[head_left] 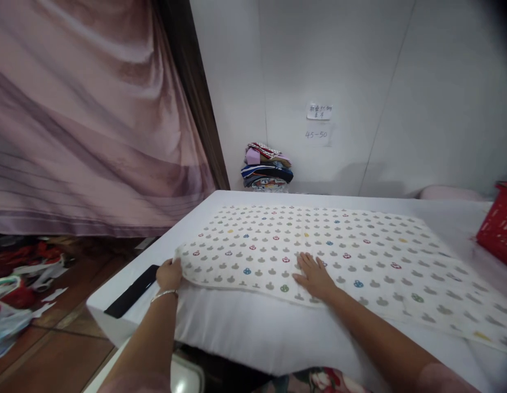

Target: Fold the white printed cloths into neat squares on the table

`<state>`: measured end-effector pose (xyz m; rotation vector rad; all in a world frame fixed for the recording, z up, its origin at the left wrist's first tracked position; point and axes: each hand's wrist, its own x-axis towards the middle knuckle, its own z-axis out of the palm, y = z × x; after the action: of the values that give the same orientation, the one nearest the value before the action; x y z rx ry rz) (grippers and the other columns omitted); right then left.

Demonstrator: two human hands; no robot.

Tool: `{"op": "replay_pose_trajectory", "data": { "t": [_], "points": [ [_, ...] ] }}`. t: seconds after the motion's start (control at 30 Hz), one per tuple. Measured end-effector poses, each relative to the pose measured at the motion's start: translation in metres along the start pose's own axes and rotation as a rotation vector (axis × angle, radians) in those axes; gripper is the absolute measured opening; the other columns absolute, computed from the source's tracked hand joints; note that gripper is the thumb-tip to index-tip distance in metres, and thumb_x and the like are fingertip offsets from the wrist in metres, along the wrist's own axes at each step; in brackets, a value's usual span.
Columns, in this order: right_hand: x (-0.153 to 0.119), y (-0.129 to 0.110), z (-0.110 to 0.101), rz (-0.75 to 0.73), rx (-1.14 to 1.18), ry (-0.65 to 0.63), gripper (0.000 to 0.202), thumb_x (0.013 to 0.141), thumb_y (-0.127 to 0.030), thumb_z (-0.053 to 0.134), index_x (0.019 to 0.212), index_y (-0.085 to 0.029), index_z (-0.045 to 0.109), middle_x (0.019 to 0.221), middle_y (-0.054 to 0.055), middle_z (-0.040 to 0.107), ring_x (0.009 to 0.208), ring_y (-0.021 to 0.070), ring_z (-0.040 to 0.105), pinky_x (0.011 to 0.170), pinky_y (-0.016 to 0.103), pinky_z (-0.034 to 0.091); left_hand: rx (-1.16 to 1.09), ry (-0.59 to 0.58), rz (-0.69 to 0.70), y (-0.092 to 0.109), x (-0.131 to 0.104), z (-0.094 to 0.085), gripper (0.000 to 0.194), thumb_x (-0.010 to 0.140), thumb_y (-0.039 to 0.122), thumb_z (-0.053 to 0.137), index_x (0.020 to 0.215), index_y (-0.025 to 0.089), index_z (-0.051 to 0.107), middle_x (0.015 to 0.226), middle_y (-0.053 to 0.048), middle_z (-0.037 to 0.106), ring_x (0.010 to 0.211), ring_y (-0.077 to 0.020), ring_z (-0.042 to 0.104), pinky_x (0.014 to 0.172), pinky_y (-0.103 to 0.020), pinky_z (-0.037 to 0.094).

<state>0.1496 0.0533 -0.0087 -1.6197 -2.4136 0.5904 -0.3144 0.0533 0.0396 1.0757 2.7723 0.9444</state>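
White table [167, 240] lies bare beyond the patterned cloth [345, 245], left grip [170, 274] pinching its corner, right grip [314, 277] spread open.

At lower left of centre, we hold the near left corner of the patterned cloth [339, 245] in our left hand [169, 274]. Near the centre, we rest our right hand [316, 277] palm down on the cloth, which lies spread over the white table [175, 237]. At lower left, we note a flat black object [131, 292]; at the right edge, a red basket [501, 224].
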Motion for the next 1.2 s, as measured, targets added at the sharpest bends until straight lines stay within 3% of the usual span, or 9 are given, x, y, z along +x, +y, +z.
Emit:
{"op": "replay_pose_trajectory", "data": {
  "t": [0.1, 0.2, 0.27, 0.4, 0.5, 0.6, 0.73, 0.9, 1.2],
  "points": [
    [-0.004, -0.002, -0.011, 0.042, 0.263, 0.033, 0.075, 0.088, -0.061, 0.031, 0.149, -0.017, 0.022, 0.155, 0.008, 0.014, 0.143, 0.0235, 0.006, 0.116, 0.046, 0.006, -0.037, -0.062, 0.051, 0.058, -0.002, 0.003, 0.033, 0.082, 0.031, 0.046, 0.095, 0.011, 0.069, 0.089, -0.013, 0.069, 0.077, -0.0212, 0.059, 0.064, -0.027, 0.039],
    [-0.011, 0.000, -0.026, 0.143, 0.644, 0.105, 0.075, 0.085, -0.062, 0.039, 0.147, -0.021, 0.028, 0.155, 0.006, 0.019, 0.142, 0.0241, 0.016, 0.114, 0.044, 0.020, -0.138, -0.097, 0.230, 0.146, -0.026, 0.016, 0.033, 0.086, 0.030, 0.043, 0.101, 0.012, 0.067, 0.096, -0.010, 0.068, 0.084, -0.0194, 0.057, 0.072, -0.027, 0.040],
    [-0.015, 0.008, -0.037, 0.198, 0.915, 0.167, 0.069, 0.084, -0.062, 0.044, 0.142, -0.024, 0.037, 0.151, 0.006, 0.031, 0.137, 0.0249, 0.030, 0.110, 0.044, 0.031, -0.196, -0.150, 0.388, 0.213, -0.059, 0.033, 0.031, 0.087, 0.027, 0.043, 0.101, 0.012, 0.066, 0.099, -0.010, 0.067, 0.088, -0.0193, 0.056, 0.077, -0.027, 0.040],
    [-0.027, 0.051, -0.064, 0.220, 1.335, 0.359, 0.059, 0.084, -0.055, 0.049, 0.134, -0.024, 0.044, 0.136, 0.011, 0.052, 0.124, 0.0254, 0.049, 0.100, 0.043, 0.044, -0.305, -0.321, 0.761, 0.329, -0.171, 0.076, 0.030, 0.090, 0.023, 0.042, 0.107, 0.013, 0.064, 0.112, -0.011, 0.064, 0.102, -0.0196, 0.055, 0.089, -0.029, 0.040],
    [-0.052, 0.101, -0.087, 0.242, 1.345, 0.465, 0.059, 0.087, -0.062, 0.032, 0.131, -0.023, 0.044, 0.132, 0.013, 0.054, 0.117, 0.0260, 0.055, 0.095, 0.046, 0.048, -0.288, -0.489, 1.094, 0.375, -0.279, 0.108, 0.029, 0.091, 0.023, 0.041, 0.108, 0.016, 0.063, 0.111, -0.010, 0.063, 0.101, -0.0190, 0.056, 0.088, -0.030, 0.042],
    [-0.088, 0.147, -0.100, 0.317, 1.215, 0.488, 0.070, 0.086, -0.067, 0.012, 0.125, -0.020, 0.047, 0.125, 0.016, 0.059, 0.111, 0.0267, 0.059, 0.088, 0.045, 0.052, -0.143, -0.737, 1.376, 0.378, -0.376, 0.130, 0.025, 0.090, 0.026, 0.043, 0.099, 0.018, 0.065, 0.100, -0.008, 0.063, 0.087, -0.0185, 0.060, 0.075, -0.029, 0.046],
    [-0.124, 0.178, -0.093, 0.421, 1.138, 0.377, 0.057, 0.088, -0.058, 0.020, 0.103, -0.019, 0.058, 0.100, 0.015, 0.068, 0.098, 0.0265, 0.065, 0.079, 0.040, 0.054, -0.138, -0.720, 1.580, 0.343, -0.443, 0.142, 0.027, 0.085, 0.020, 0.046, 0.108, 0.015, 0.058, 0.112, -0.011, 0.058, 0.097, -0.0218, 0.056, 0.077, -0.034, 0.047],
    [-0.125, 0.179, -0.080, 0.530, 1.391, 0.505, 0.010, 0.076, -0.030, 0.055, 0.078, -0.020, 0.054, 0.077, 0.006, 0.069, 0.079, 0.0216, 0.067, 0.071, 0.035, 0.057, -0.171, -0.625, 1.642, 0.303, -0.437, 0.140, 0.031, 0.084, 0.014, 0.044, 0.115, 0.016, 0.051, 0.108, -0.009, 0.056, 0.098, -0.0226, 0.051, 0.081, -0.038, 0.044],
    [-0.115, 0.167, -0.092, 0.722, 1.466, 0.440, 0.019, 0.069, -0.007, 0.061, 0.086, -0.016, 0.056, 0.069, 0.005, 0.068, 0.062, 0.0175, 0.066, 0.053, 0.027, 0.059, -0.019, -0.560, 1.476, 0.261, -0.385, 0.129, 0.042, 0.081, 0.005, 0.044, 0.121, 0.018, 0.049, 0.112, -0.009, 0.055, 0.101, -0.0224, 0.050, 0.087, -0.038, 0.039]
  ]
}}
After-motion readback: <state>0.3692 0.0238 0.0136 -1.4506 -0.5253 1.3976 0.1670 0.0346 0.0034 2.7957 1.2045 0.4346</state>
